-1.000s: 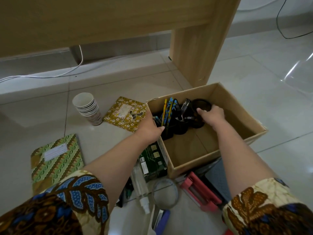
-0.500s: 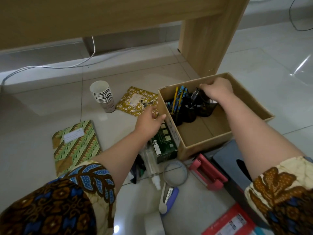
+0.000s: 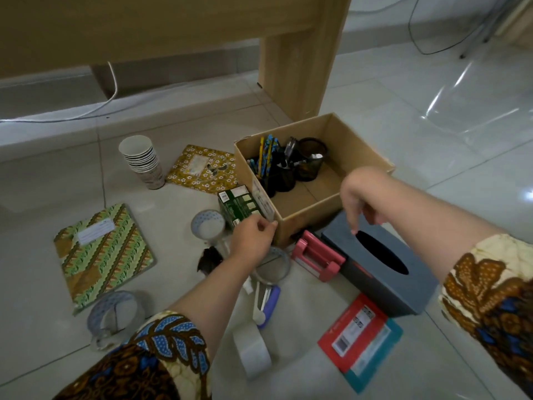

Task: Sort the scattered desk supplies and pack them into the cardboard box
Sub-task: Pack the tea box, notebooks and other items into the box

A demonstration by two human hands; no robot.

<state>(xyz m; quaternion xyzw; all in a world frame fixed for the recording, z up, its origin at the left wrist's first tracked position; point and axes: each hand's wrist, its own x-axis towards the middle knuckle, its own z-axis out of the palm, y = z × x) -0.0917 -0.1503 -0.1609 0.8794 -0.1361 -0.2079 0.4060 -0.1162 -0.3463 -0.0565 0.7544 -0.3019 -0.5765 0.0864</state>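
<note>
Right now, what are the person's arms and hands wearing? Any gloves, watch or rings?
Both forearms and both hands are bare: no gloves, watch or rings show on the left hand or the right hand. Each arm has a short batik sleeve ending near the elbow. The left sleeve is dark brown with blue leaf shapes and cream patches; the right sleeve shows cream, brown florals and some blue.

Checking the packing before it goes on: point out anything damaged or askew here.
The brown cardboard box has a ragged, torn top edge at its far-left corner. The black mesh pen holders inside stand upright. Nothing looks spilled.
</note>
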